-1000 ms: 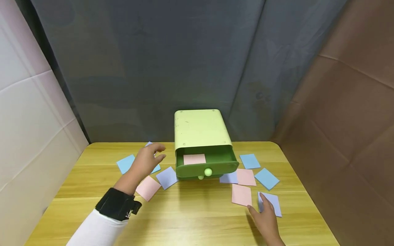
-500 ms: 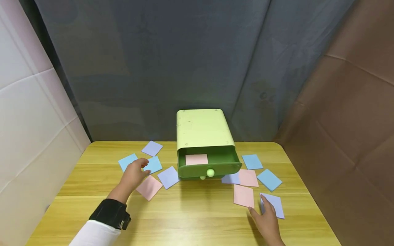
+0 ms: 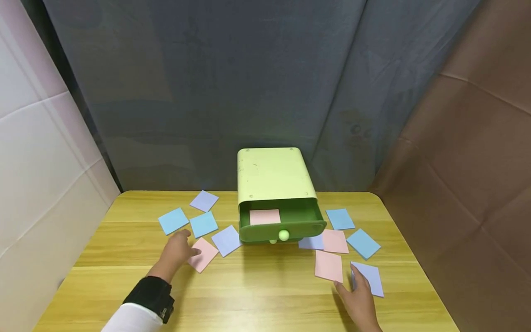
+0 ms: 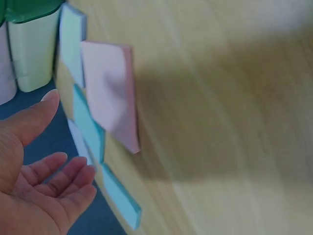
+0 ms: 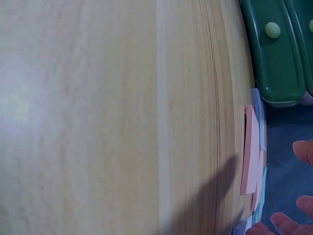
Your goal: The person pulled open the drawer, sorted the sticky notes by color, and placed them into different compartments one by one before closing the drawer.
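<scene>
My left hand [image 3: 176, 252] hovers with relaxed fingers over the left edge of a pink sticky note pad [image 3: 204, 256], holding nothing. In the left wrist view its thumb and fingers stand apart, with the pink pad [image 4: 108, 88] beyond them. My right hand [image 3: 359, 299] is by a purple sticky note pad [image 3: 371, 278] at the right, its thumb near the corner of another pink pad [image 3: 328, 264]. Nothing shows between its fingers. A green cabinet [image 3: 274, 173] stands at the middle back, its upper drawer [image 3: 304, 229] pulled out with a pink pad [image 3: 264, 216] inside.
Left of the cabinet lie blue pads [image 3: 173, 221] and purple pads [image 3: 226, 240]. More blue pads [image 3: 363, 243] and a pink pad [image 3: 337, 241] lie on the right, with a purple pad [image 3: 311, 242] by the drawer. Cloth screens surround the wooden table [image 3: 265, 295].
My left hand has drawn back from the far-left pads toward the front, coming over the near pink pad. My right hand stays almost where it was.
</scene>
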Demonstrator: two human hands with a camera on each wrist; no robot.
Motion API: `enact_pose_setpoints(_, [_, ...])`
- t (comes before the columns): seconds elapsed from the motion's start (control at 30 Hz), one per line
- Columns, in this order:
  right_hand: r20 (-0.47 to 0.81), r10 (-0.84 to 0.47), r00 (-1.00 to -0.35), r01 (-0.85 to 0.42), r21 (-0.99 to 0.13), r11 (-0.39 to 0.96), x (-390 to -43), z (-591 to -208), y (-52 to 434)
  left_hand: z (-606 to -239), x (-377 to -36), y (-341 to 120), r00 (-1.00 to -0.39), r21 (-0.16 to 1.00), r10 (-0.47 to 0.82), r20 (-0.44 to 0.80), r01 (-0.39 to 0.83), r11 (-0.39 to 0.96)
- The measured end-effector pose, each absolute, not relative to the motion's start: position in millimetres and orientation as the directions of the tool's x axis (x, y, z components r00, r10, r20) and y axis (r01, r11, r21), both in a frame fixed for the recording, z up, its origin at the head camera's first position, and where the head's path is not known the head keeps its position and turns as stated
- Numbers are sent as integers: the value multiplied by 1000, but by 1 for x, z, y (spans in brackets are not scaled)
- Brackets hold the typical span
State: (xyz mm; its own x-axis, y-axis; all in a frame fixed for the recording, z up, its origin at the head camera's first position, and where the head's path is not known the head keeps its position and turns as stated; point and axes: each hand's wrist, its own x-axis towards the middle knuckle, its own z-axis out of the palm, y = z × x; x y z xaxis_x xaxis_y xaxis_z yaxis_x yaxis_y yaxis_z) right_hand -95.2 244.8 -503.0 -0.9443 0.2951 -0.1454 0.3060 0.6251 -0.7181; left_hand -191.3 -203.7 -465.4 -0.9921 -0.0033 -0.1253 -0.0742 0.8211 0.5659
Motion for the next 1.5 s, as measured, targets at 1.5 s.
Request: enact_pose_setpoints(1.5, [-148, 295, -944, 308, -711, 632, -103, -503, 242, -497, -194, -190, -975, 444, -89, -202, -172, 880])
